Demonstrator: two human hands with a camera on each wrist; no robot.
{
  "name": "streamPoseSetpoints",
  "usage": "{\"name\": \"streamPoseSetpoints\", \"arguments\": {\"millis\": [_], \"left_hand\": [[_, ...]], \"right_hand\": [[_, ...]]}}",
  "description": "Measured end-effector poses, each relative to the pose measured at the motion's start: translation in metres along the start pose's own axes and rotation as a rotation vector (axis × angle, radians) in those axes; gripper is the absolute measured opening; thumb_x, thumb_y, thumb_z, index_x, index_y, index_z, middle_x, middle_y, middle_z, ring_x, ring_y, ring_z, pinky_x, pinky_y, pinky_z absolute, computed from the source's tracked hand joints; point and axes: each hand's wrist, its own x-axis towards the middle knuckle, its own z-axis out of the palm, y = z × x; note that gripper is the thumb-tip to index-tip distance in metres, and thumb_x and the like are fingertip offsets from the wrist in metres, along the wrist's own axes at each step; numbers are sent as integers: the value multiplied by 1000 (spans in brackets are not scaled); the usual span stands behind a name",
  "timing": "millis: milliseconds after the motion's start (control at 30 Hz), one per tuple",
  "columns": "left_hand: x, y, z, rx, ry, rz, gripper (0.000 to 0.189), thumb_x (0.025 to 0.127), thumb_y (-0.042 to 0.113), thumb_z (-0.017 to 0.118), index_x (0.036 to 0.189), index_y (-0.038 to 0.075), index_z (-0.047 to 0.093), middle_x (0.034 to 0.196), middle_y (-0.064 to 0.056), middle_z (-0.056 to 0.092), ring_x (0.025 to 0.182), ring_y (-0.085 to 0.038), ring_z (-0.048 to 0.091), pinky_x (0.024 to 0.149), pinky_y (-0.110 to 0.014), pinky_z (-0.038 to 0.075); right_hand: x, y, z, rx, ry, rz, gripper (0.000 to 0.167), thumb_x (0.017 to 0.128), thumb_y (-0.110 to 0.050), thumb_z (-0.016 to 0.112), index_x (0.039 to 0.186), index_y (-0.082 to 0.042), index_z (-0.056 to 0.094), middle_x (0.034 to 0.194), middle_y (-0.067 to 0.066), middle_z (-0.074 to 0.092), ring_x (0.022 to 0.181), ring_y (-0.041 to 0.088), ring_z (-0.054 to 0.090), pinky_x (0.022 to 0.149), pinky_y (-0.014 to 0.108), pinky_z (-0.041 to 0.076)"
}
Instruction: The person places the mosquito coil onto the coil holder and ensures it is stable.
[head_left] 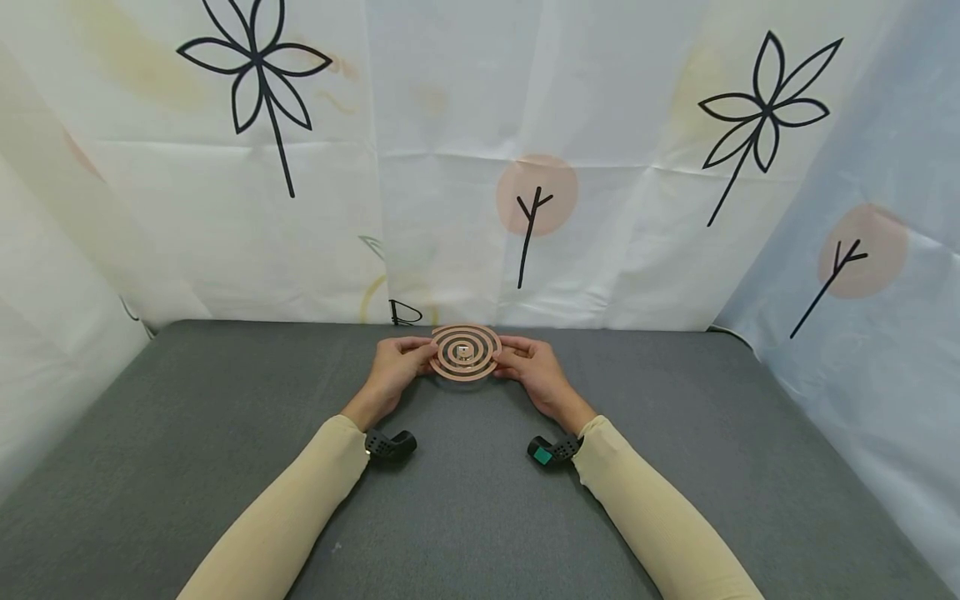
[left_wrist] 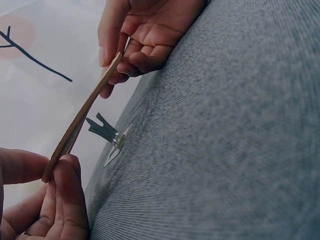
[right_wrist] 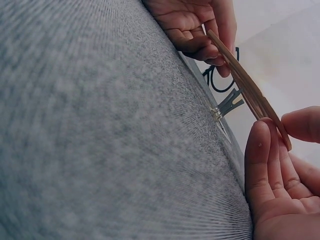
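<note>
A tan, spiral-shaped mosquito coil is held up above the table between both hands. My left hand pinches its left edge between thumb and fingers. On the opposite edge, my right hand pinches it the same way. The left wrist view shows the coil edge-on and slightly bowed. Below it stands a small metal coil stand with a forked upright prong on a flat base. From the head view, most of that stand is hidden behind the spiral, with a bright bit showing at the centre.
A grey cloth-covered table spreads under both arms. Behind its far edge hangs a white curtain printed with leaves and trees, with more fabric at both sides. Each wrist carries a dark strapped camera.
</note>
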Motion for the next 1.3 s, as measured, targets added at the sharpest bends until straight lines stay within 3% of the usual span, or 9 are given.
{"name": "streamPoseSetpoints", "arguments": {"millis": [333, 1300], "left_hand": [[0, 1, -2, -51, -19, -5, 34, 101, 11, 65, 129, -9, 64, 108, -13, 69, 80, -7, 67, 75, -23, 58], [-1, 1, 0, -10, 5, -2, 31, 100, 9, 66, 125, -9, 66, 107, -15, 69, 78, -8, 67, 71, -22, 58]], "right_hand": [[-1, 0, -1, 5, -9, -9, 43, 100, 2, 59, 141, 14, 49, 126, 31, 61, 86, 11, 69, 78, 26, 58], [0, 2, -1, -9, -5, -12, 42, 100, 4, 60, 139, 15, 50, 117, 24, 68, 85, 11, 69, 77, 26, 59]]}}
